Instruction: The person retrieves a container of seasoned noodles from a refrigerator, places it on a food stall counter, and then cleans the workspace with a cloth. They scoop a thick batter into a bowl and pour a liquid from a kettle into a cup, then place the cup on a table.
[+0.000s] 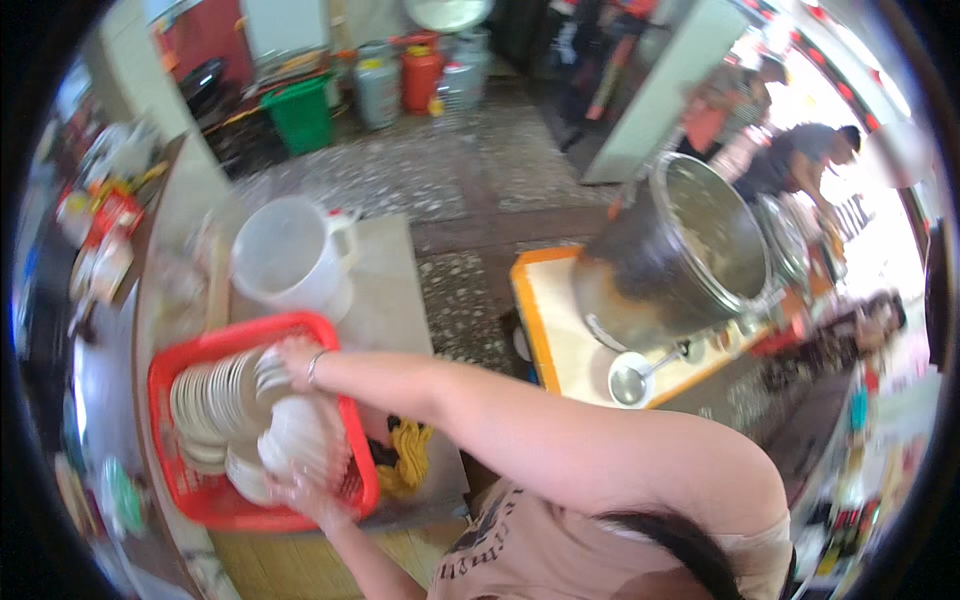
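In front of me a red plastic basket (166, 457) holds white dishes. A row of plates (214, 397) stands on edge in its left half. A blurred stack of white bowls (296, 439) lies on its side in the right half. My left hand (307, 495) touches the near end of these bowls. My right hand (300, 364), with a bracelet at the wrist, reaches over the far rim onto a short stack of small dishes (271, 375). Blur hides whether the fingers of either hand grip anything.
Behind the basket stands a translucent plastic jug (281, 251). A yellow cloth (405, 457) lies right of the basket. On an orange-edged table (551, 300) are a large metal pot (637, 262) and a white bowl (628, 382) with a ladle. Gas cylinders (421, 79) and people (787, 161) are farther off.
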